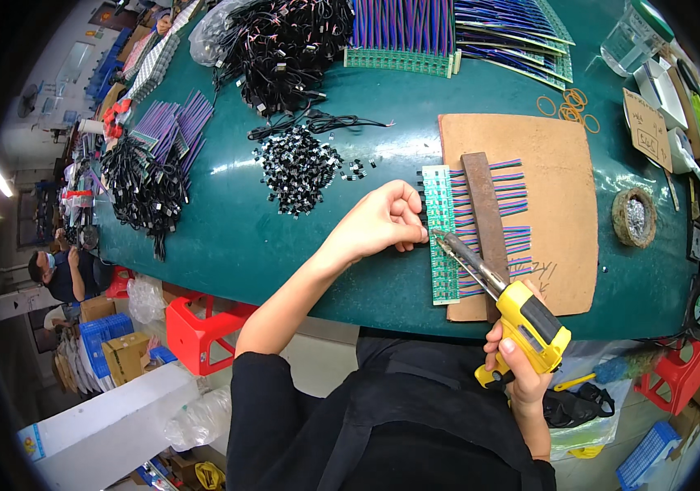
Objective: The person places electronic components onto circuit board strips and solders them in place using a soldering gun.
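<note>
My right hand (pixel 519 358) grips a yellow and black soldering gun (pixel 537 323). Its metal tip reaches the left part of a green circuit board panel (pixel 442 282). My left hand (pixel 392 217) is closed in a pinch at the panel's left edge, where small black parts stick out; whatever lies between the fingertips is too small to make out. Rows of multicoloured wires (pixel 517 237) run right from the panel. A brown metal bar (pixel 481 188) lies across these wires. Panel, wires and bar rest on a cardboard sheet (pixel 567 204).
Left of my hands lies a pile of small black connectors (pixel 297 168). Behind are bundled black cables (pixel 284 49) and stacks of wired panels (pixel 403 57). Rubber bands (pixel 573 106), a jar (pixel 632 41) and a round tin (pixel 634 218) sit at right. A co-worker (pixel 72 274) is at far left.
</note>
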`<state>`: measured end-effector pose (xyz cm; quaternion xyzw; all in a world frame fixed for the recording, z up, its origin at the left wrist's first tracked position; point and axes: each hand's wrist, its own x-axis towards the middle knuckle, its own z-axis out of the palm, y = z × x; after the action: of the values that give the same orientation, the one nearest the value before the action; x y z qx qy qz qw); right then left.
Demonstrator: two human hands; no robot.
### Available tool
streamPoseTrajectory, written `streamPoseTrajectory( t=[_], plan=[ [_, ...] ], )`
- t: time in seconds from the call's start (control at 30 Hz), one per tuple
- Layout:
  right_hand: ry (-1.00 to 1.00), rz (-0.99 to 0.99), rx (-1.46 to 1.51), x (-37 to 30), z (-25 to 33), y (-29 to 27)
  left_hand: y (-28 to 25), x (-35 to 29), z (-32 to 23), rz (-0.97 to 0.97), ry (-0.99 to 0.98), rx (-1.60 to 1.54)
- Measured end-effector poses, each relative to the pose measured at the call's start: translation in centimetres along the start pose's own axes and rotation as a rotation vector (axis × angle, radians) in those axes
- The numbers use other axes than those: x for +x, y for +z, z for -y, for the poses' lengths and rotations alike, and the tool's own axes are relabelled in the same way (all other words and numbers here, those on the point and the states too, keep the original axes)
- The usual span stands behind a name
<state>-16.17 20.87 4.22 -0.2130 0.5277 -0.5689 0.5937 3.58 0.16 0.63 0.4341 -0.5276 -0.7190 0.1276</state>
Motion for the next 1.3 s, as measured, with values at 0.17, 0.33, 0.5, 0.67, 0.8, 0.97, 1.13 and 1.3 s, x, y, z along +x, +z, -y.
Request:
streamPoseTrajectory(
  t=[0.17,0.33,0.5,0.67,0.8,0.97,1.13,1.3],
  plan=[
    [0.035,0.027,-0.075,0.0,0.3,0.0,-0.2,0.4,-0.1,0.018,-0.035,0.036],
    [-0.035,-0.012,-0.053,-0.2,0.0,0.3,-0.4,0.5,-0.1,0.029,-0.049,0.039],
    [0.019,0.021,-0.087,-0.2,0.3,-0.2,-0.3,0.5,-0.1,0.027,-0.045,0.026],
    [0.02,0.011,-0.111,-0.4,0.1,0.0,-0.2,0.5,-0.1,0.018,-0.04,0.028],
    [-0.029,0.005,-0.008,-0.5,0.0,-0.1,-0.2,0.4,-0.1,0.015,-0.036,0.021],
    [-0.02,0.049,-0.06,-0.5,0.1,-0.5,-0.1,0.4,0.0,0.008,-0.03,0.014],
    [-0.076,-0.003,-0.027,-0.8,-0.2,-0.2,0.0,0.3,0.2,0.002,-0.011,0.012],
    [-0.101,-0.041,-0.063,-1.0,-0.2,-0.2,0.8,-0.4,0.7,-0.067,0.068,0.101]
  ],
)
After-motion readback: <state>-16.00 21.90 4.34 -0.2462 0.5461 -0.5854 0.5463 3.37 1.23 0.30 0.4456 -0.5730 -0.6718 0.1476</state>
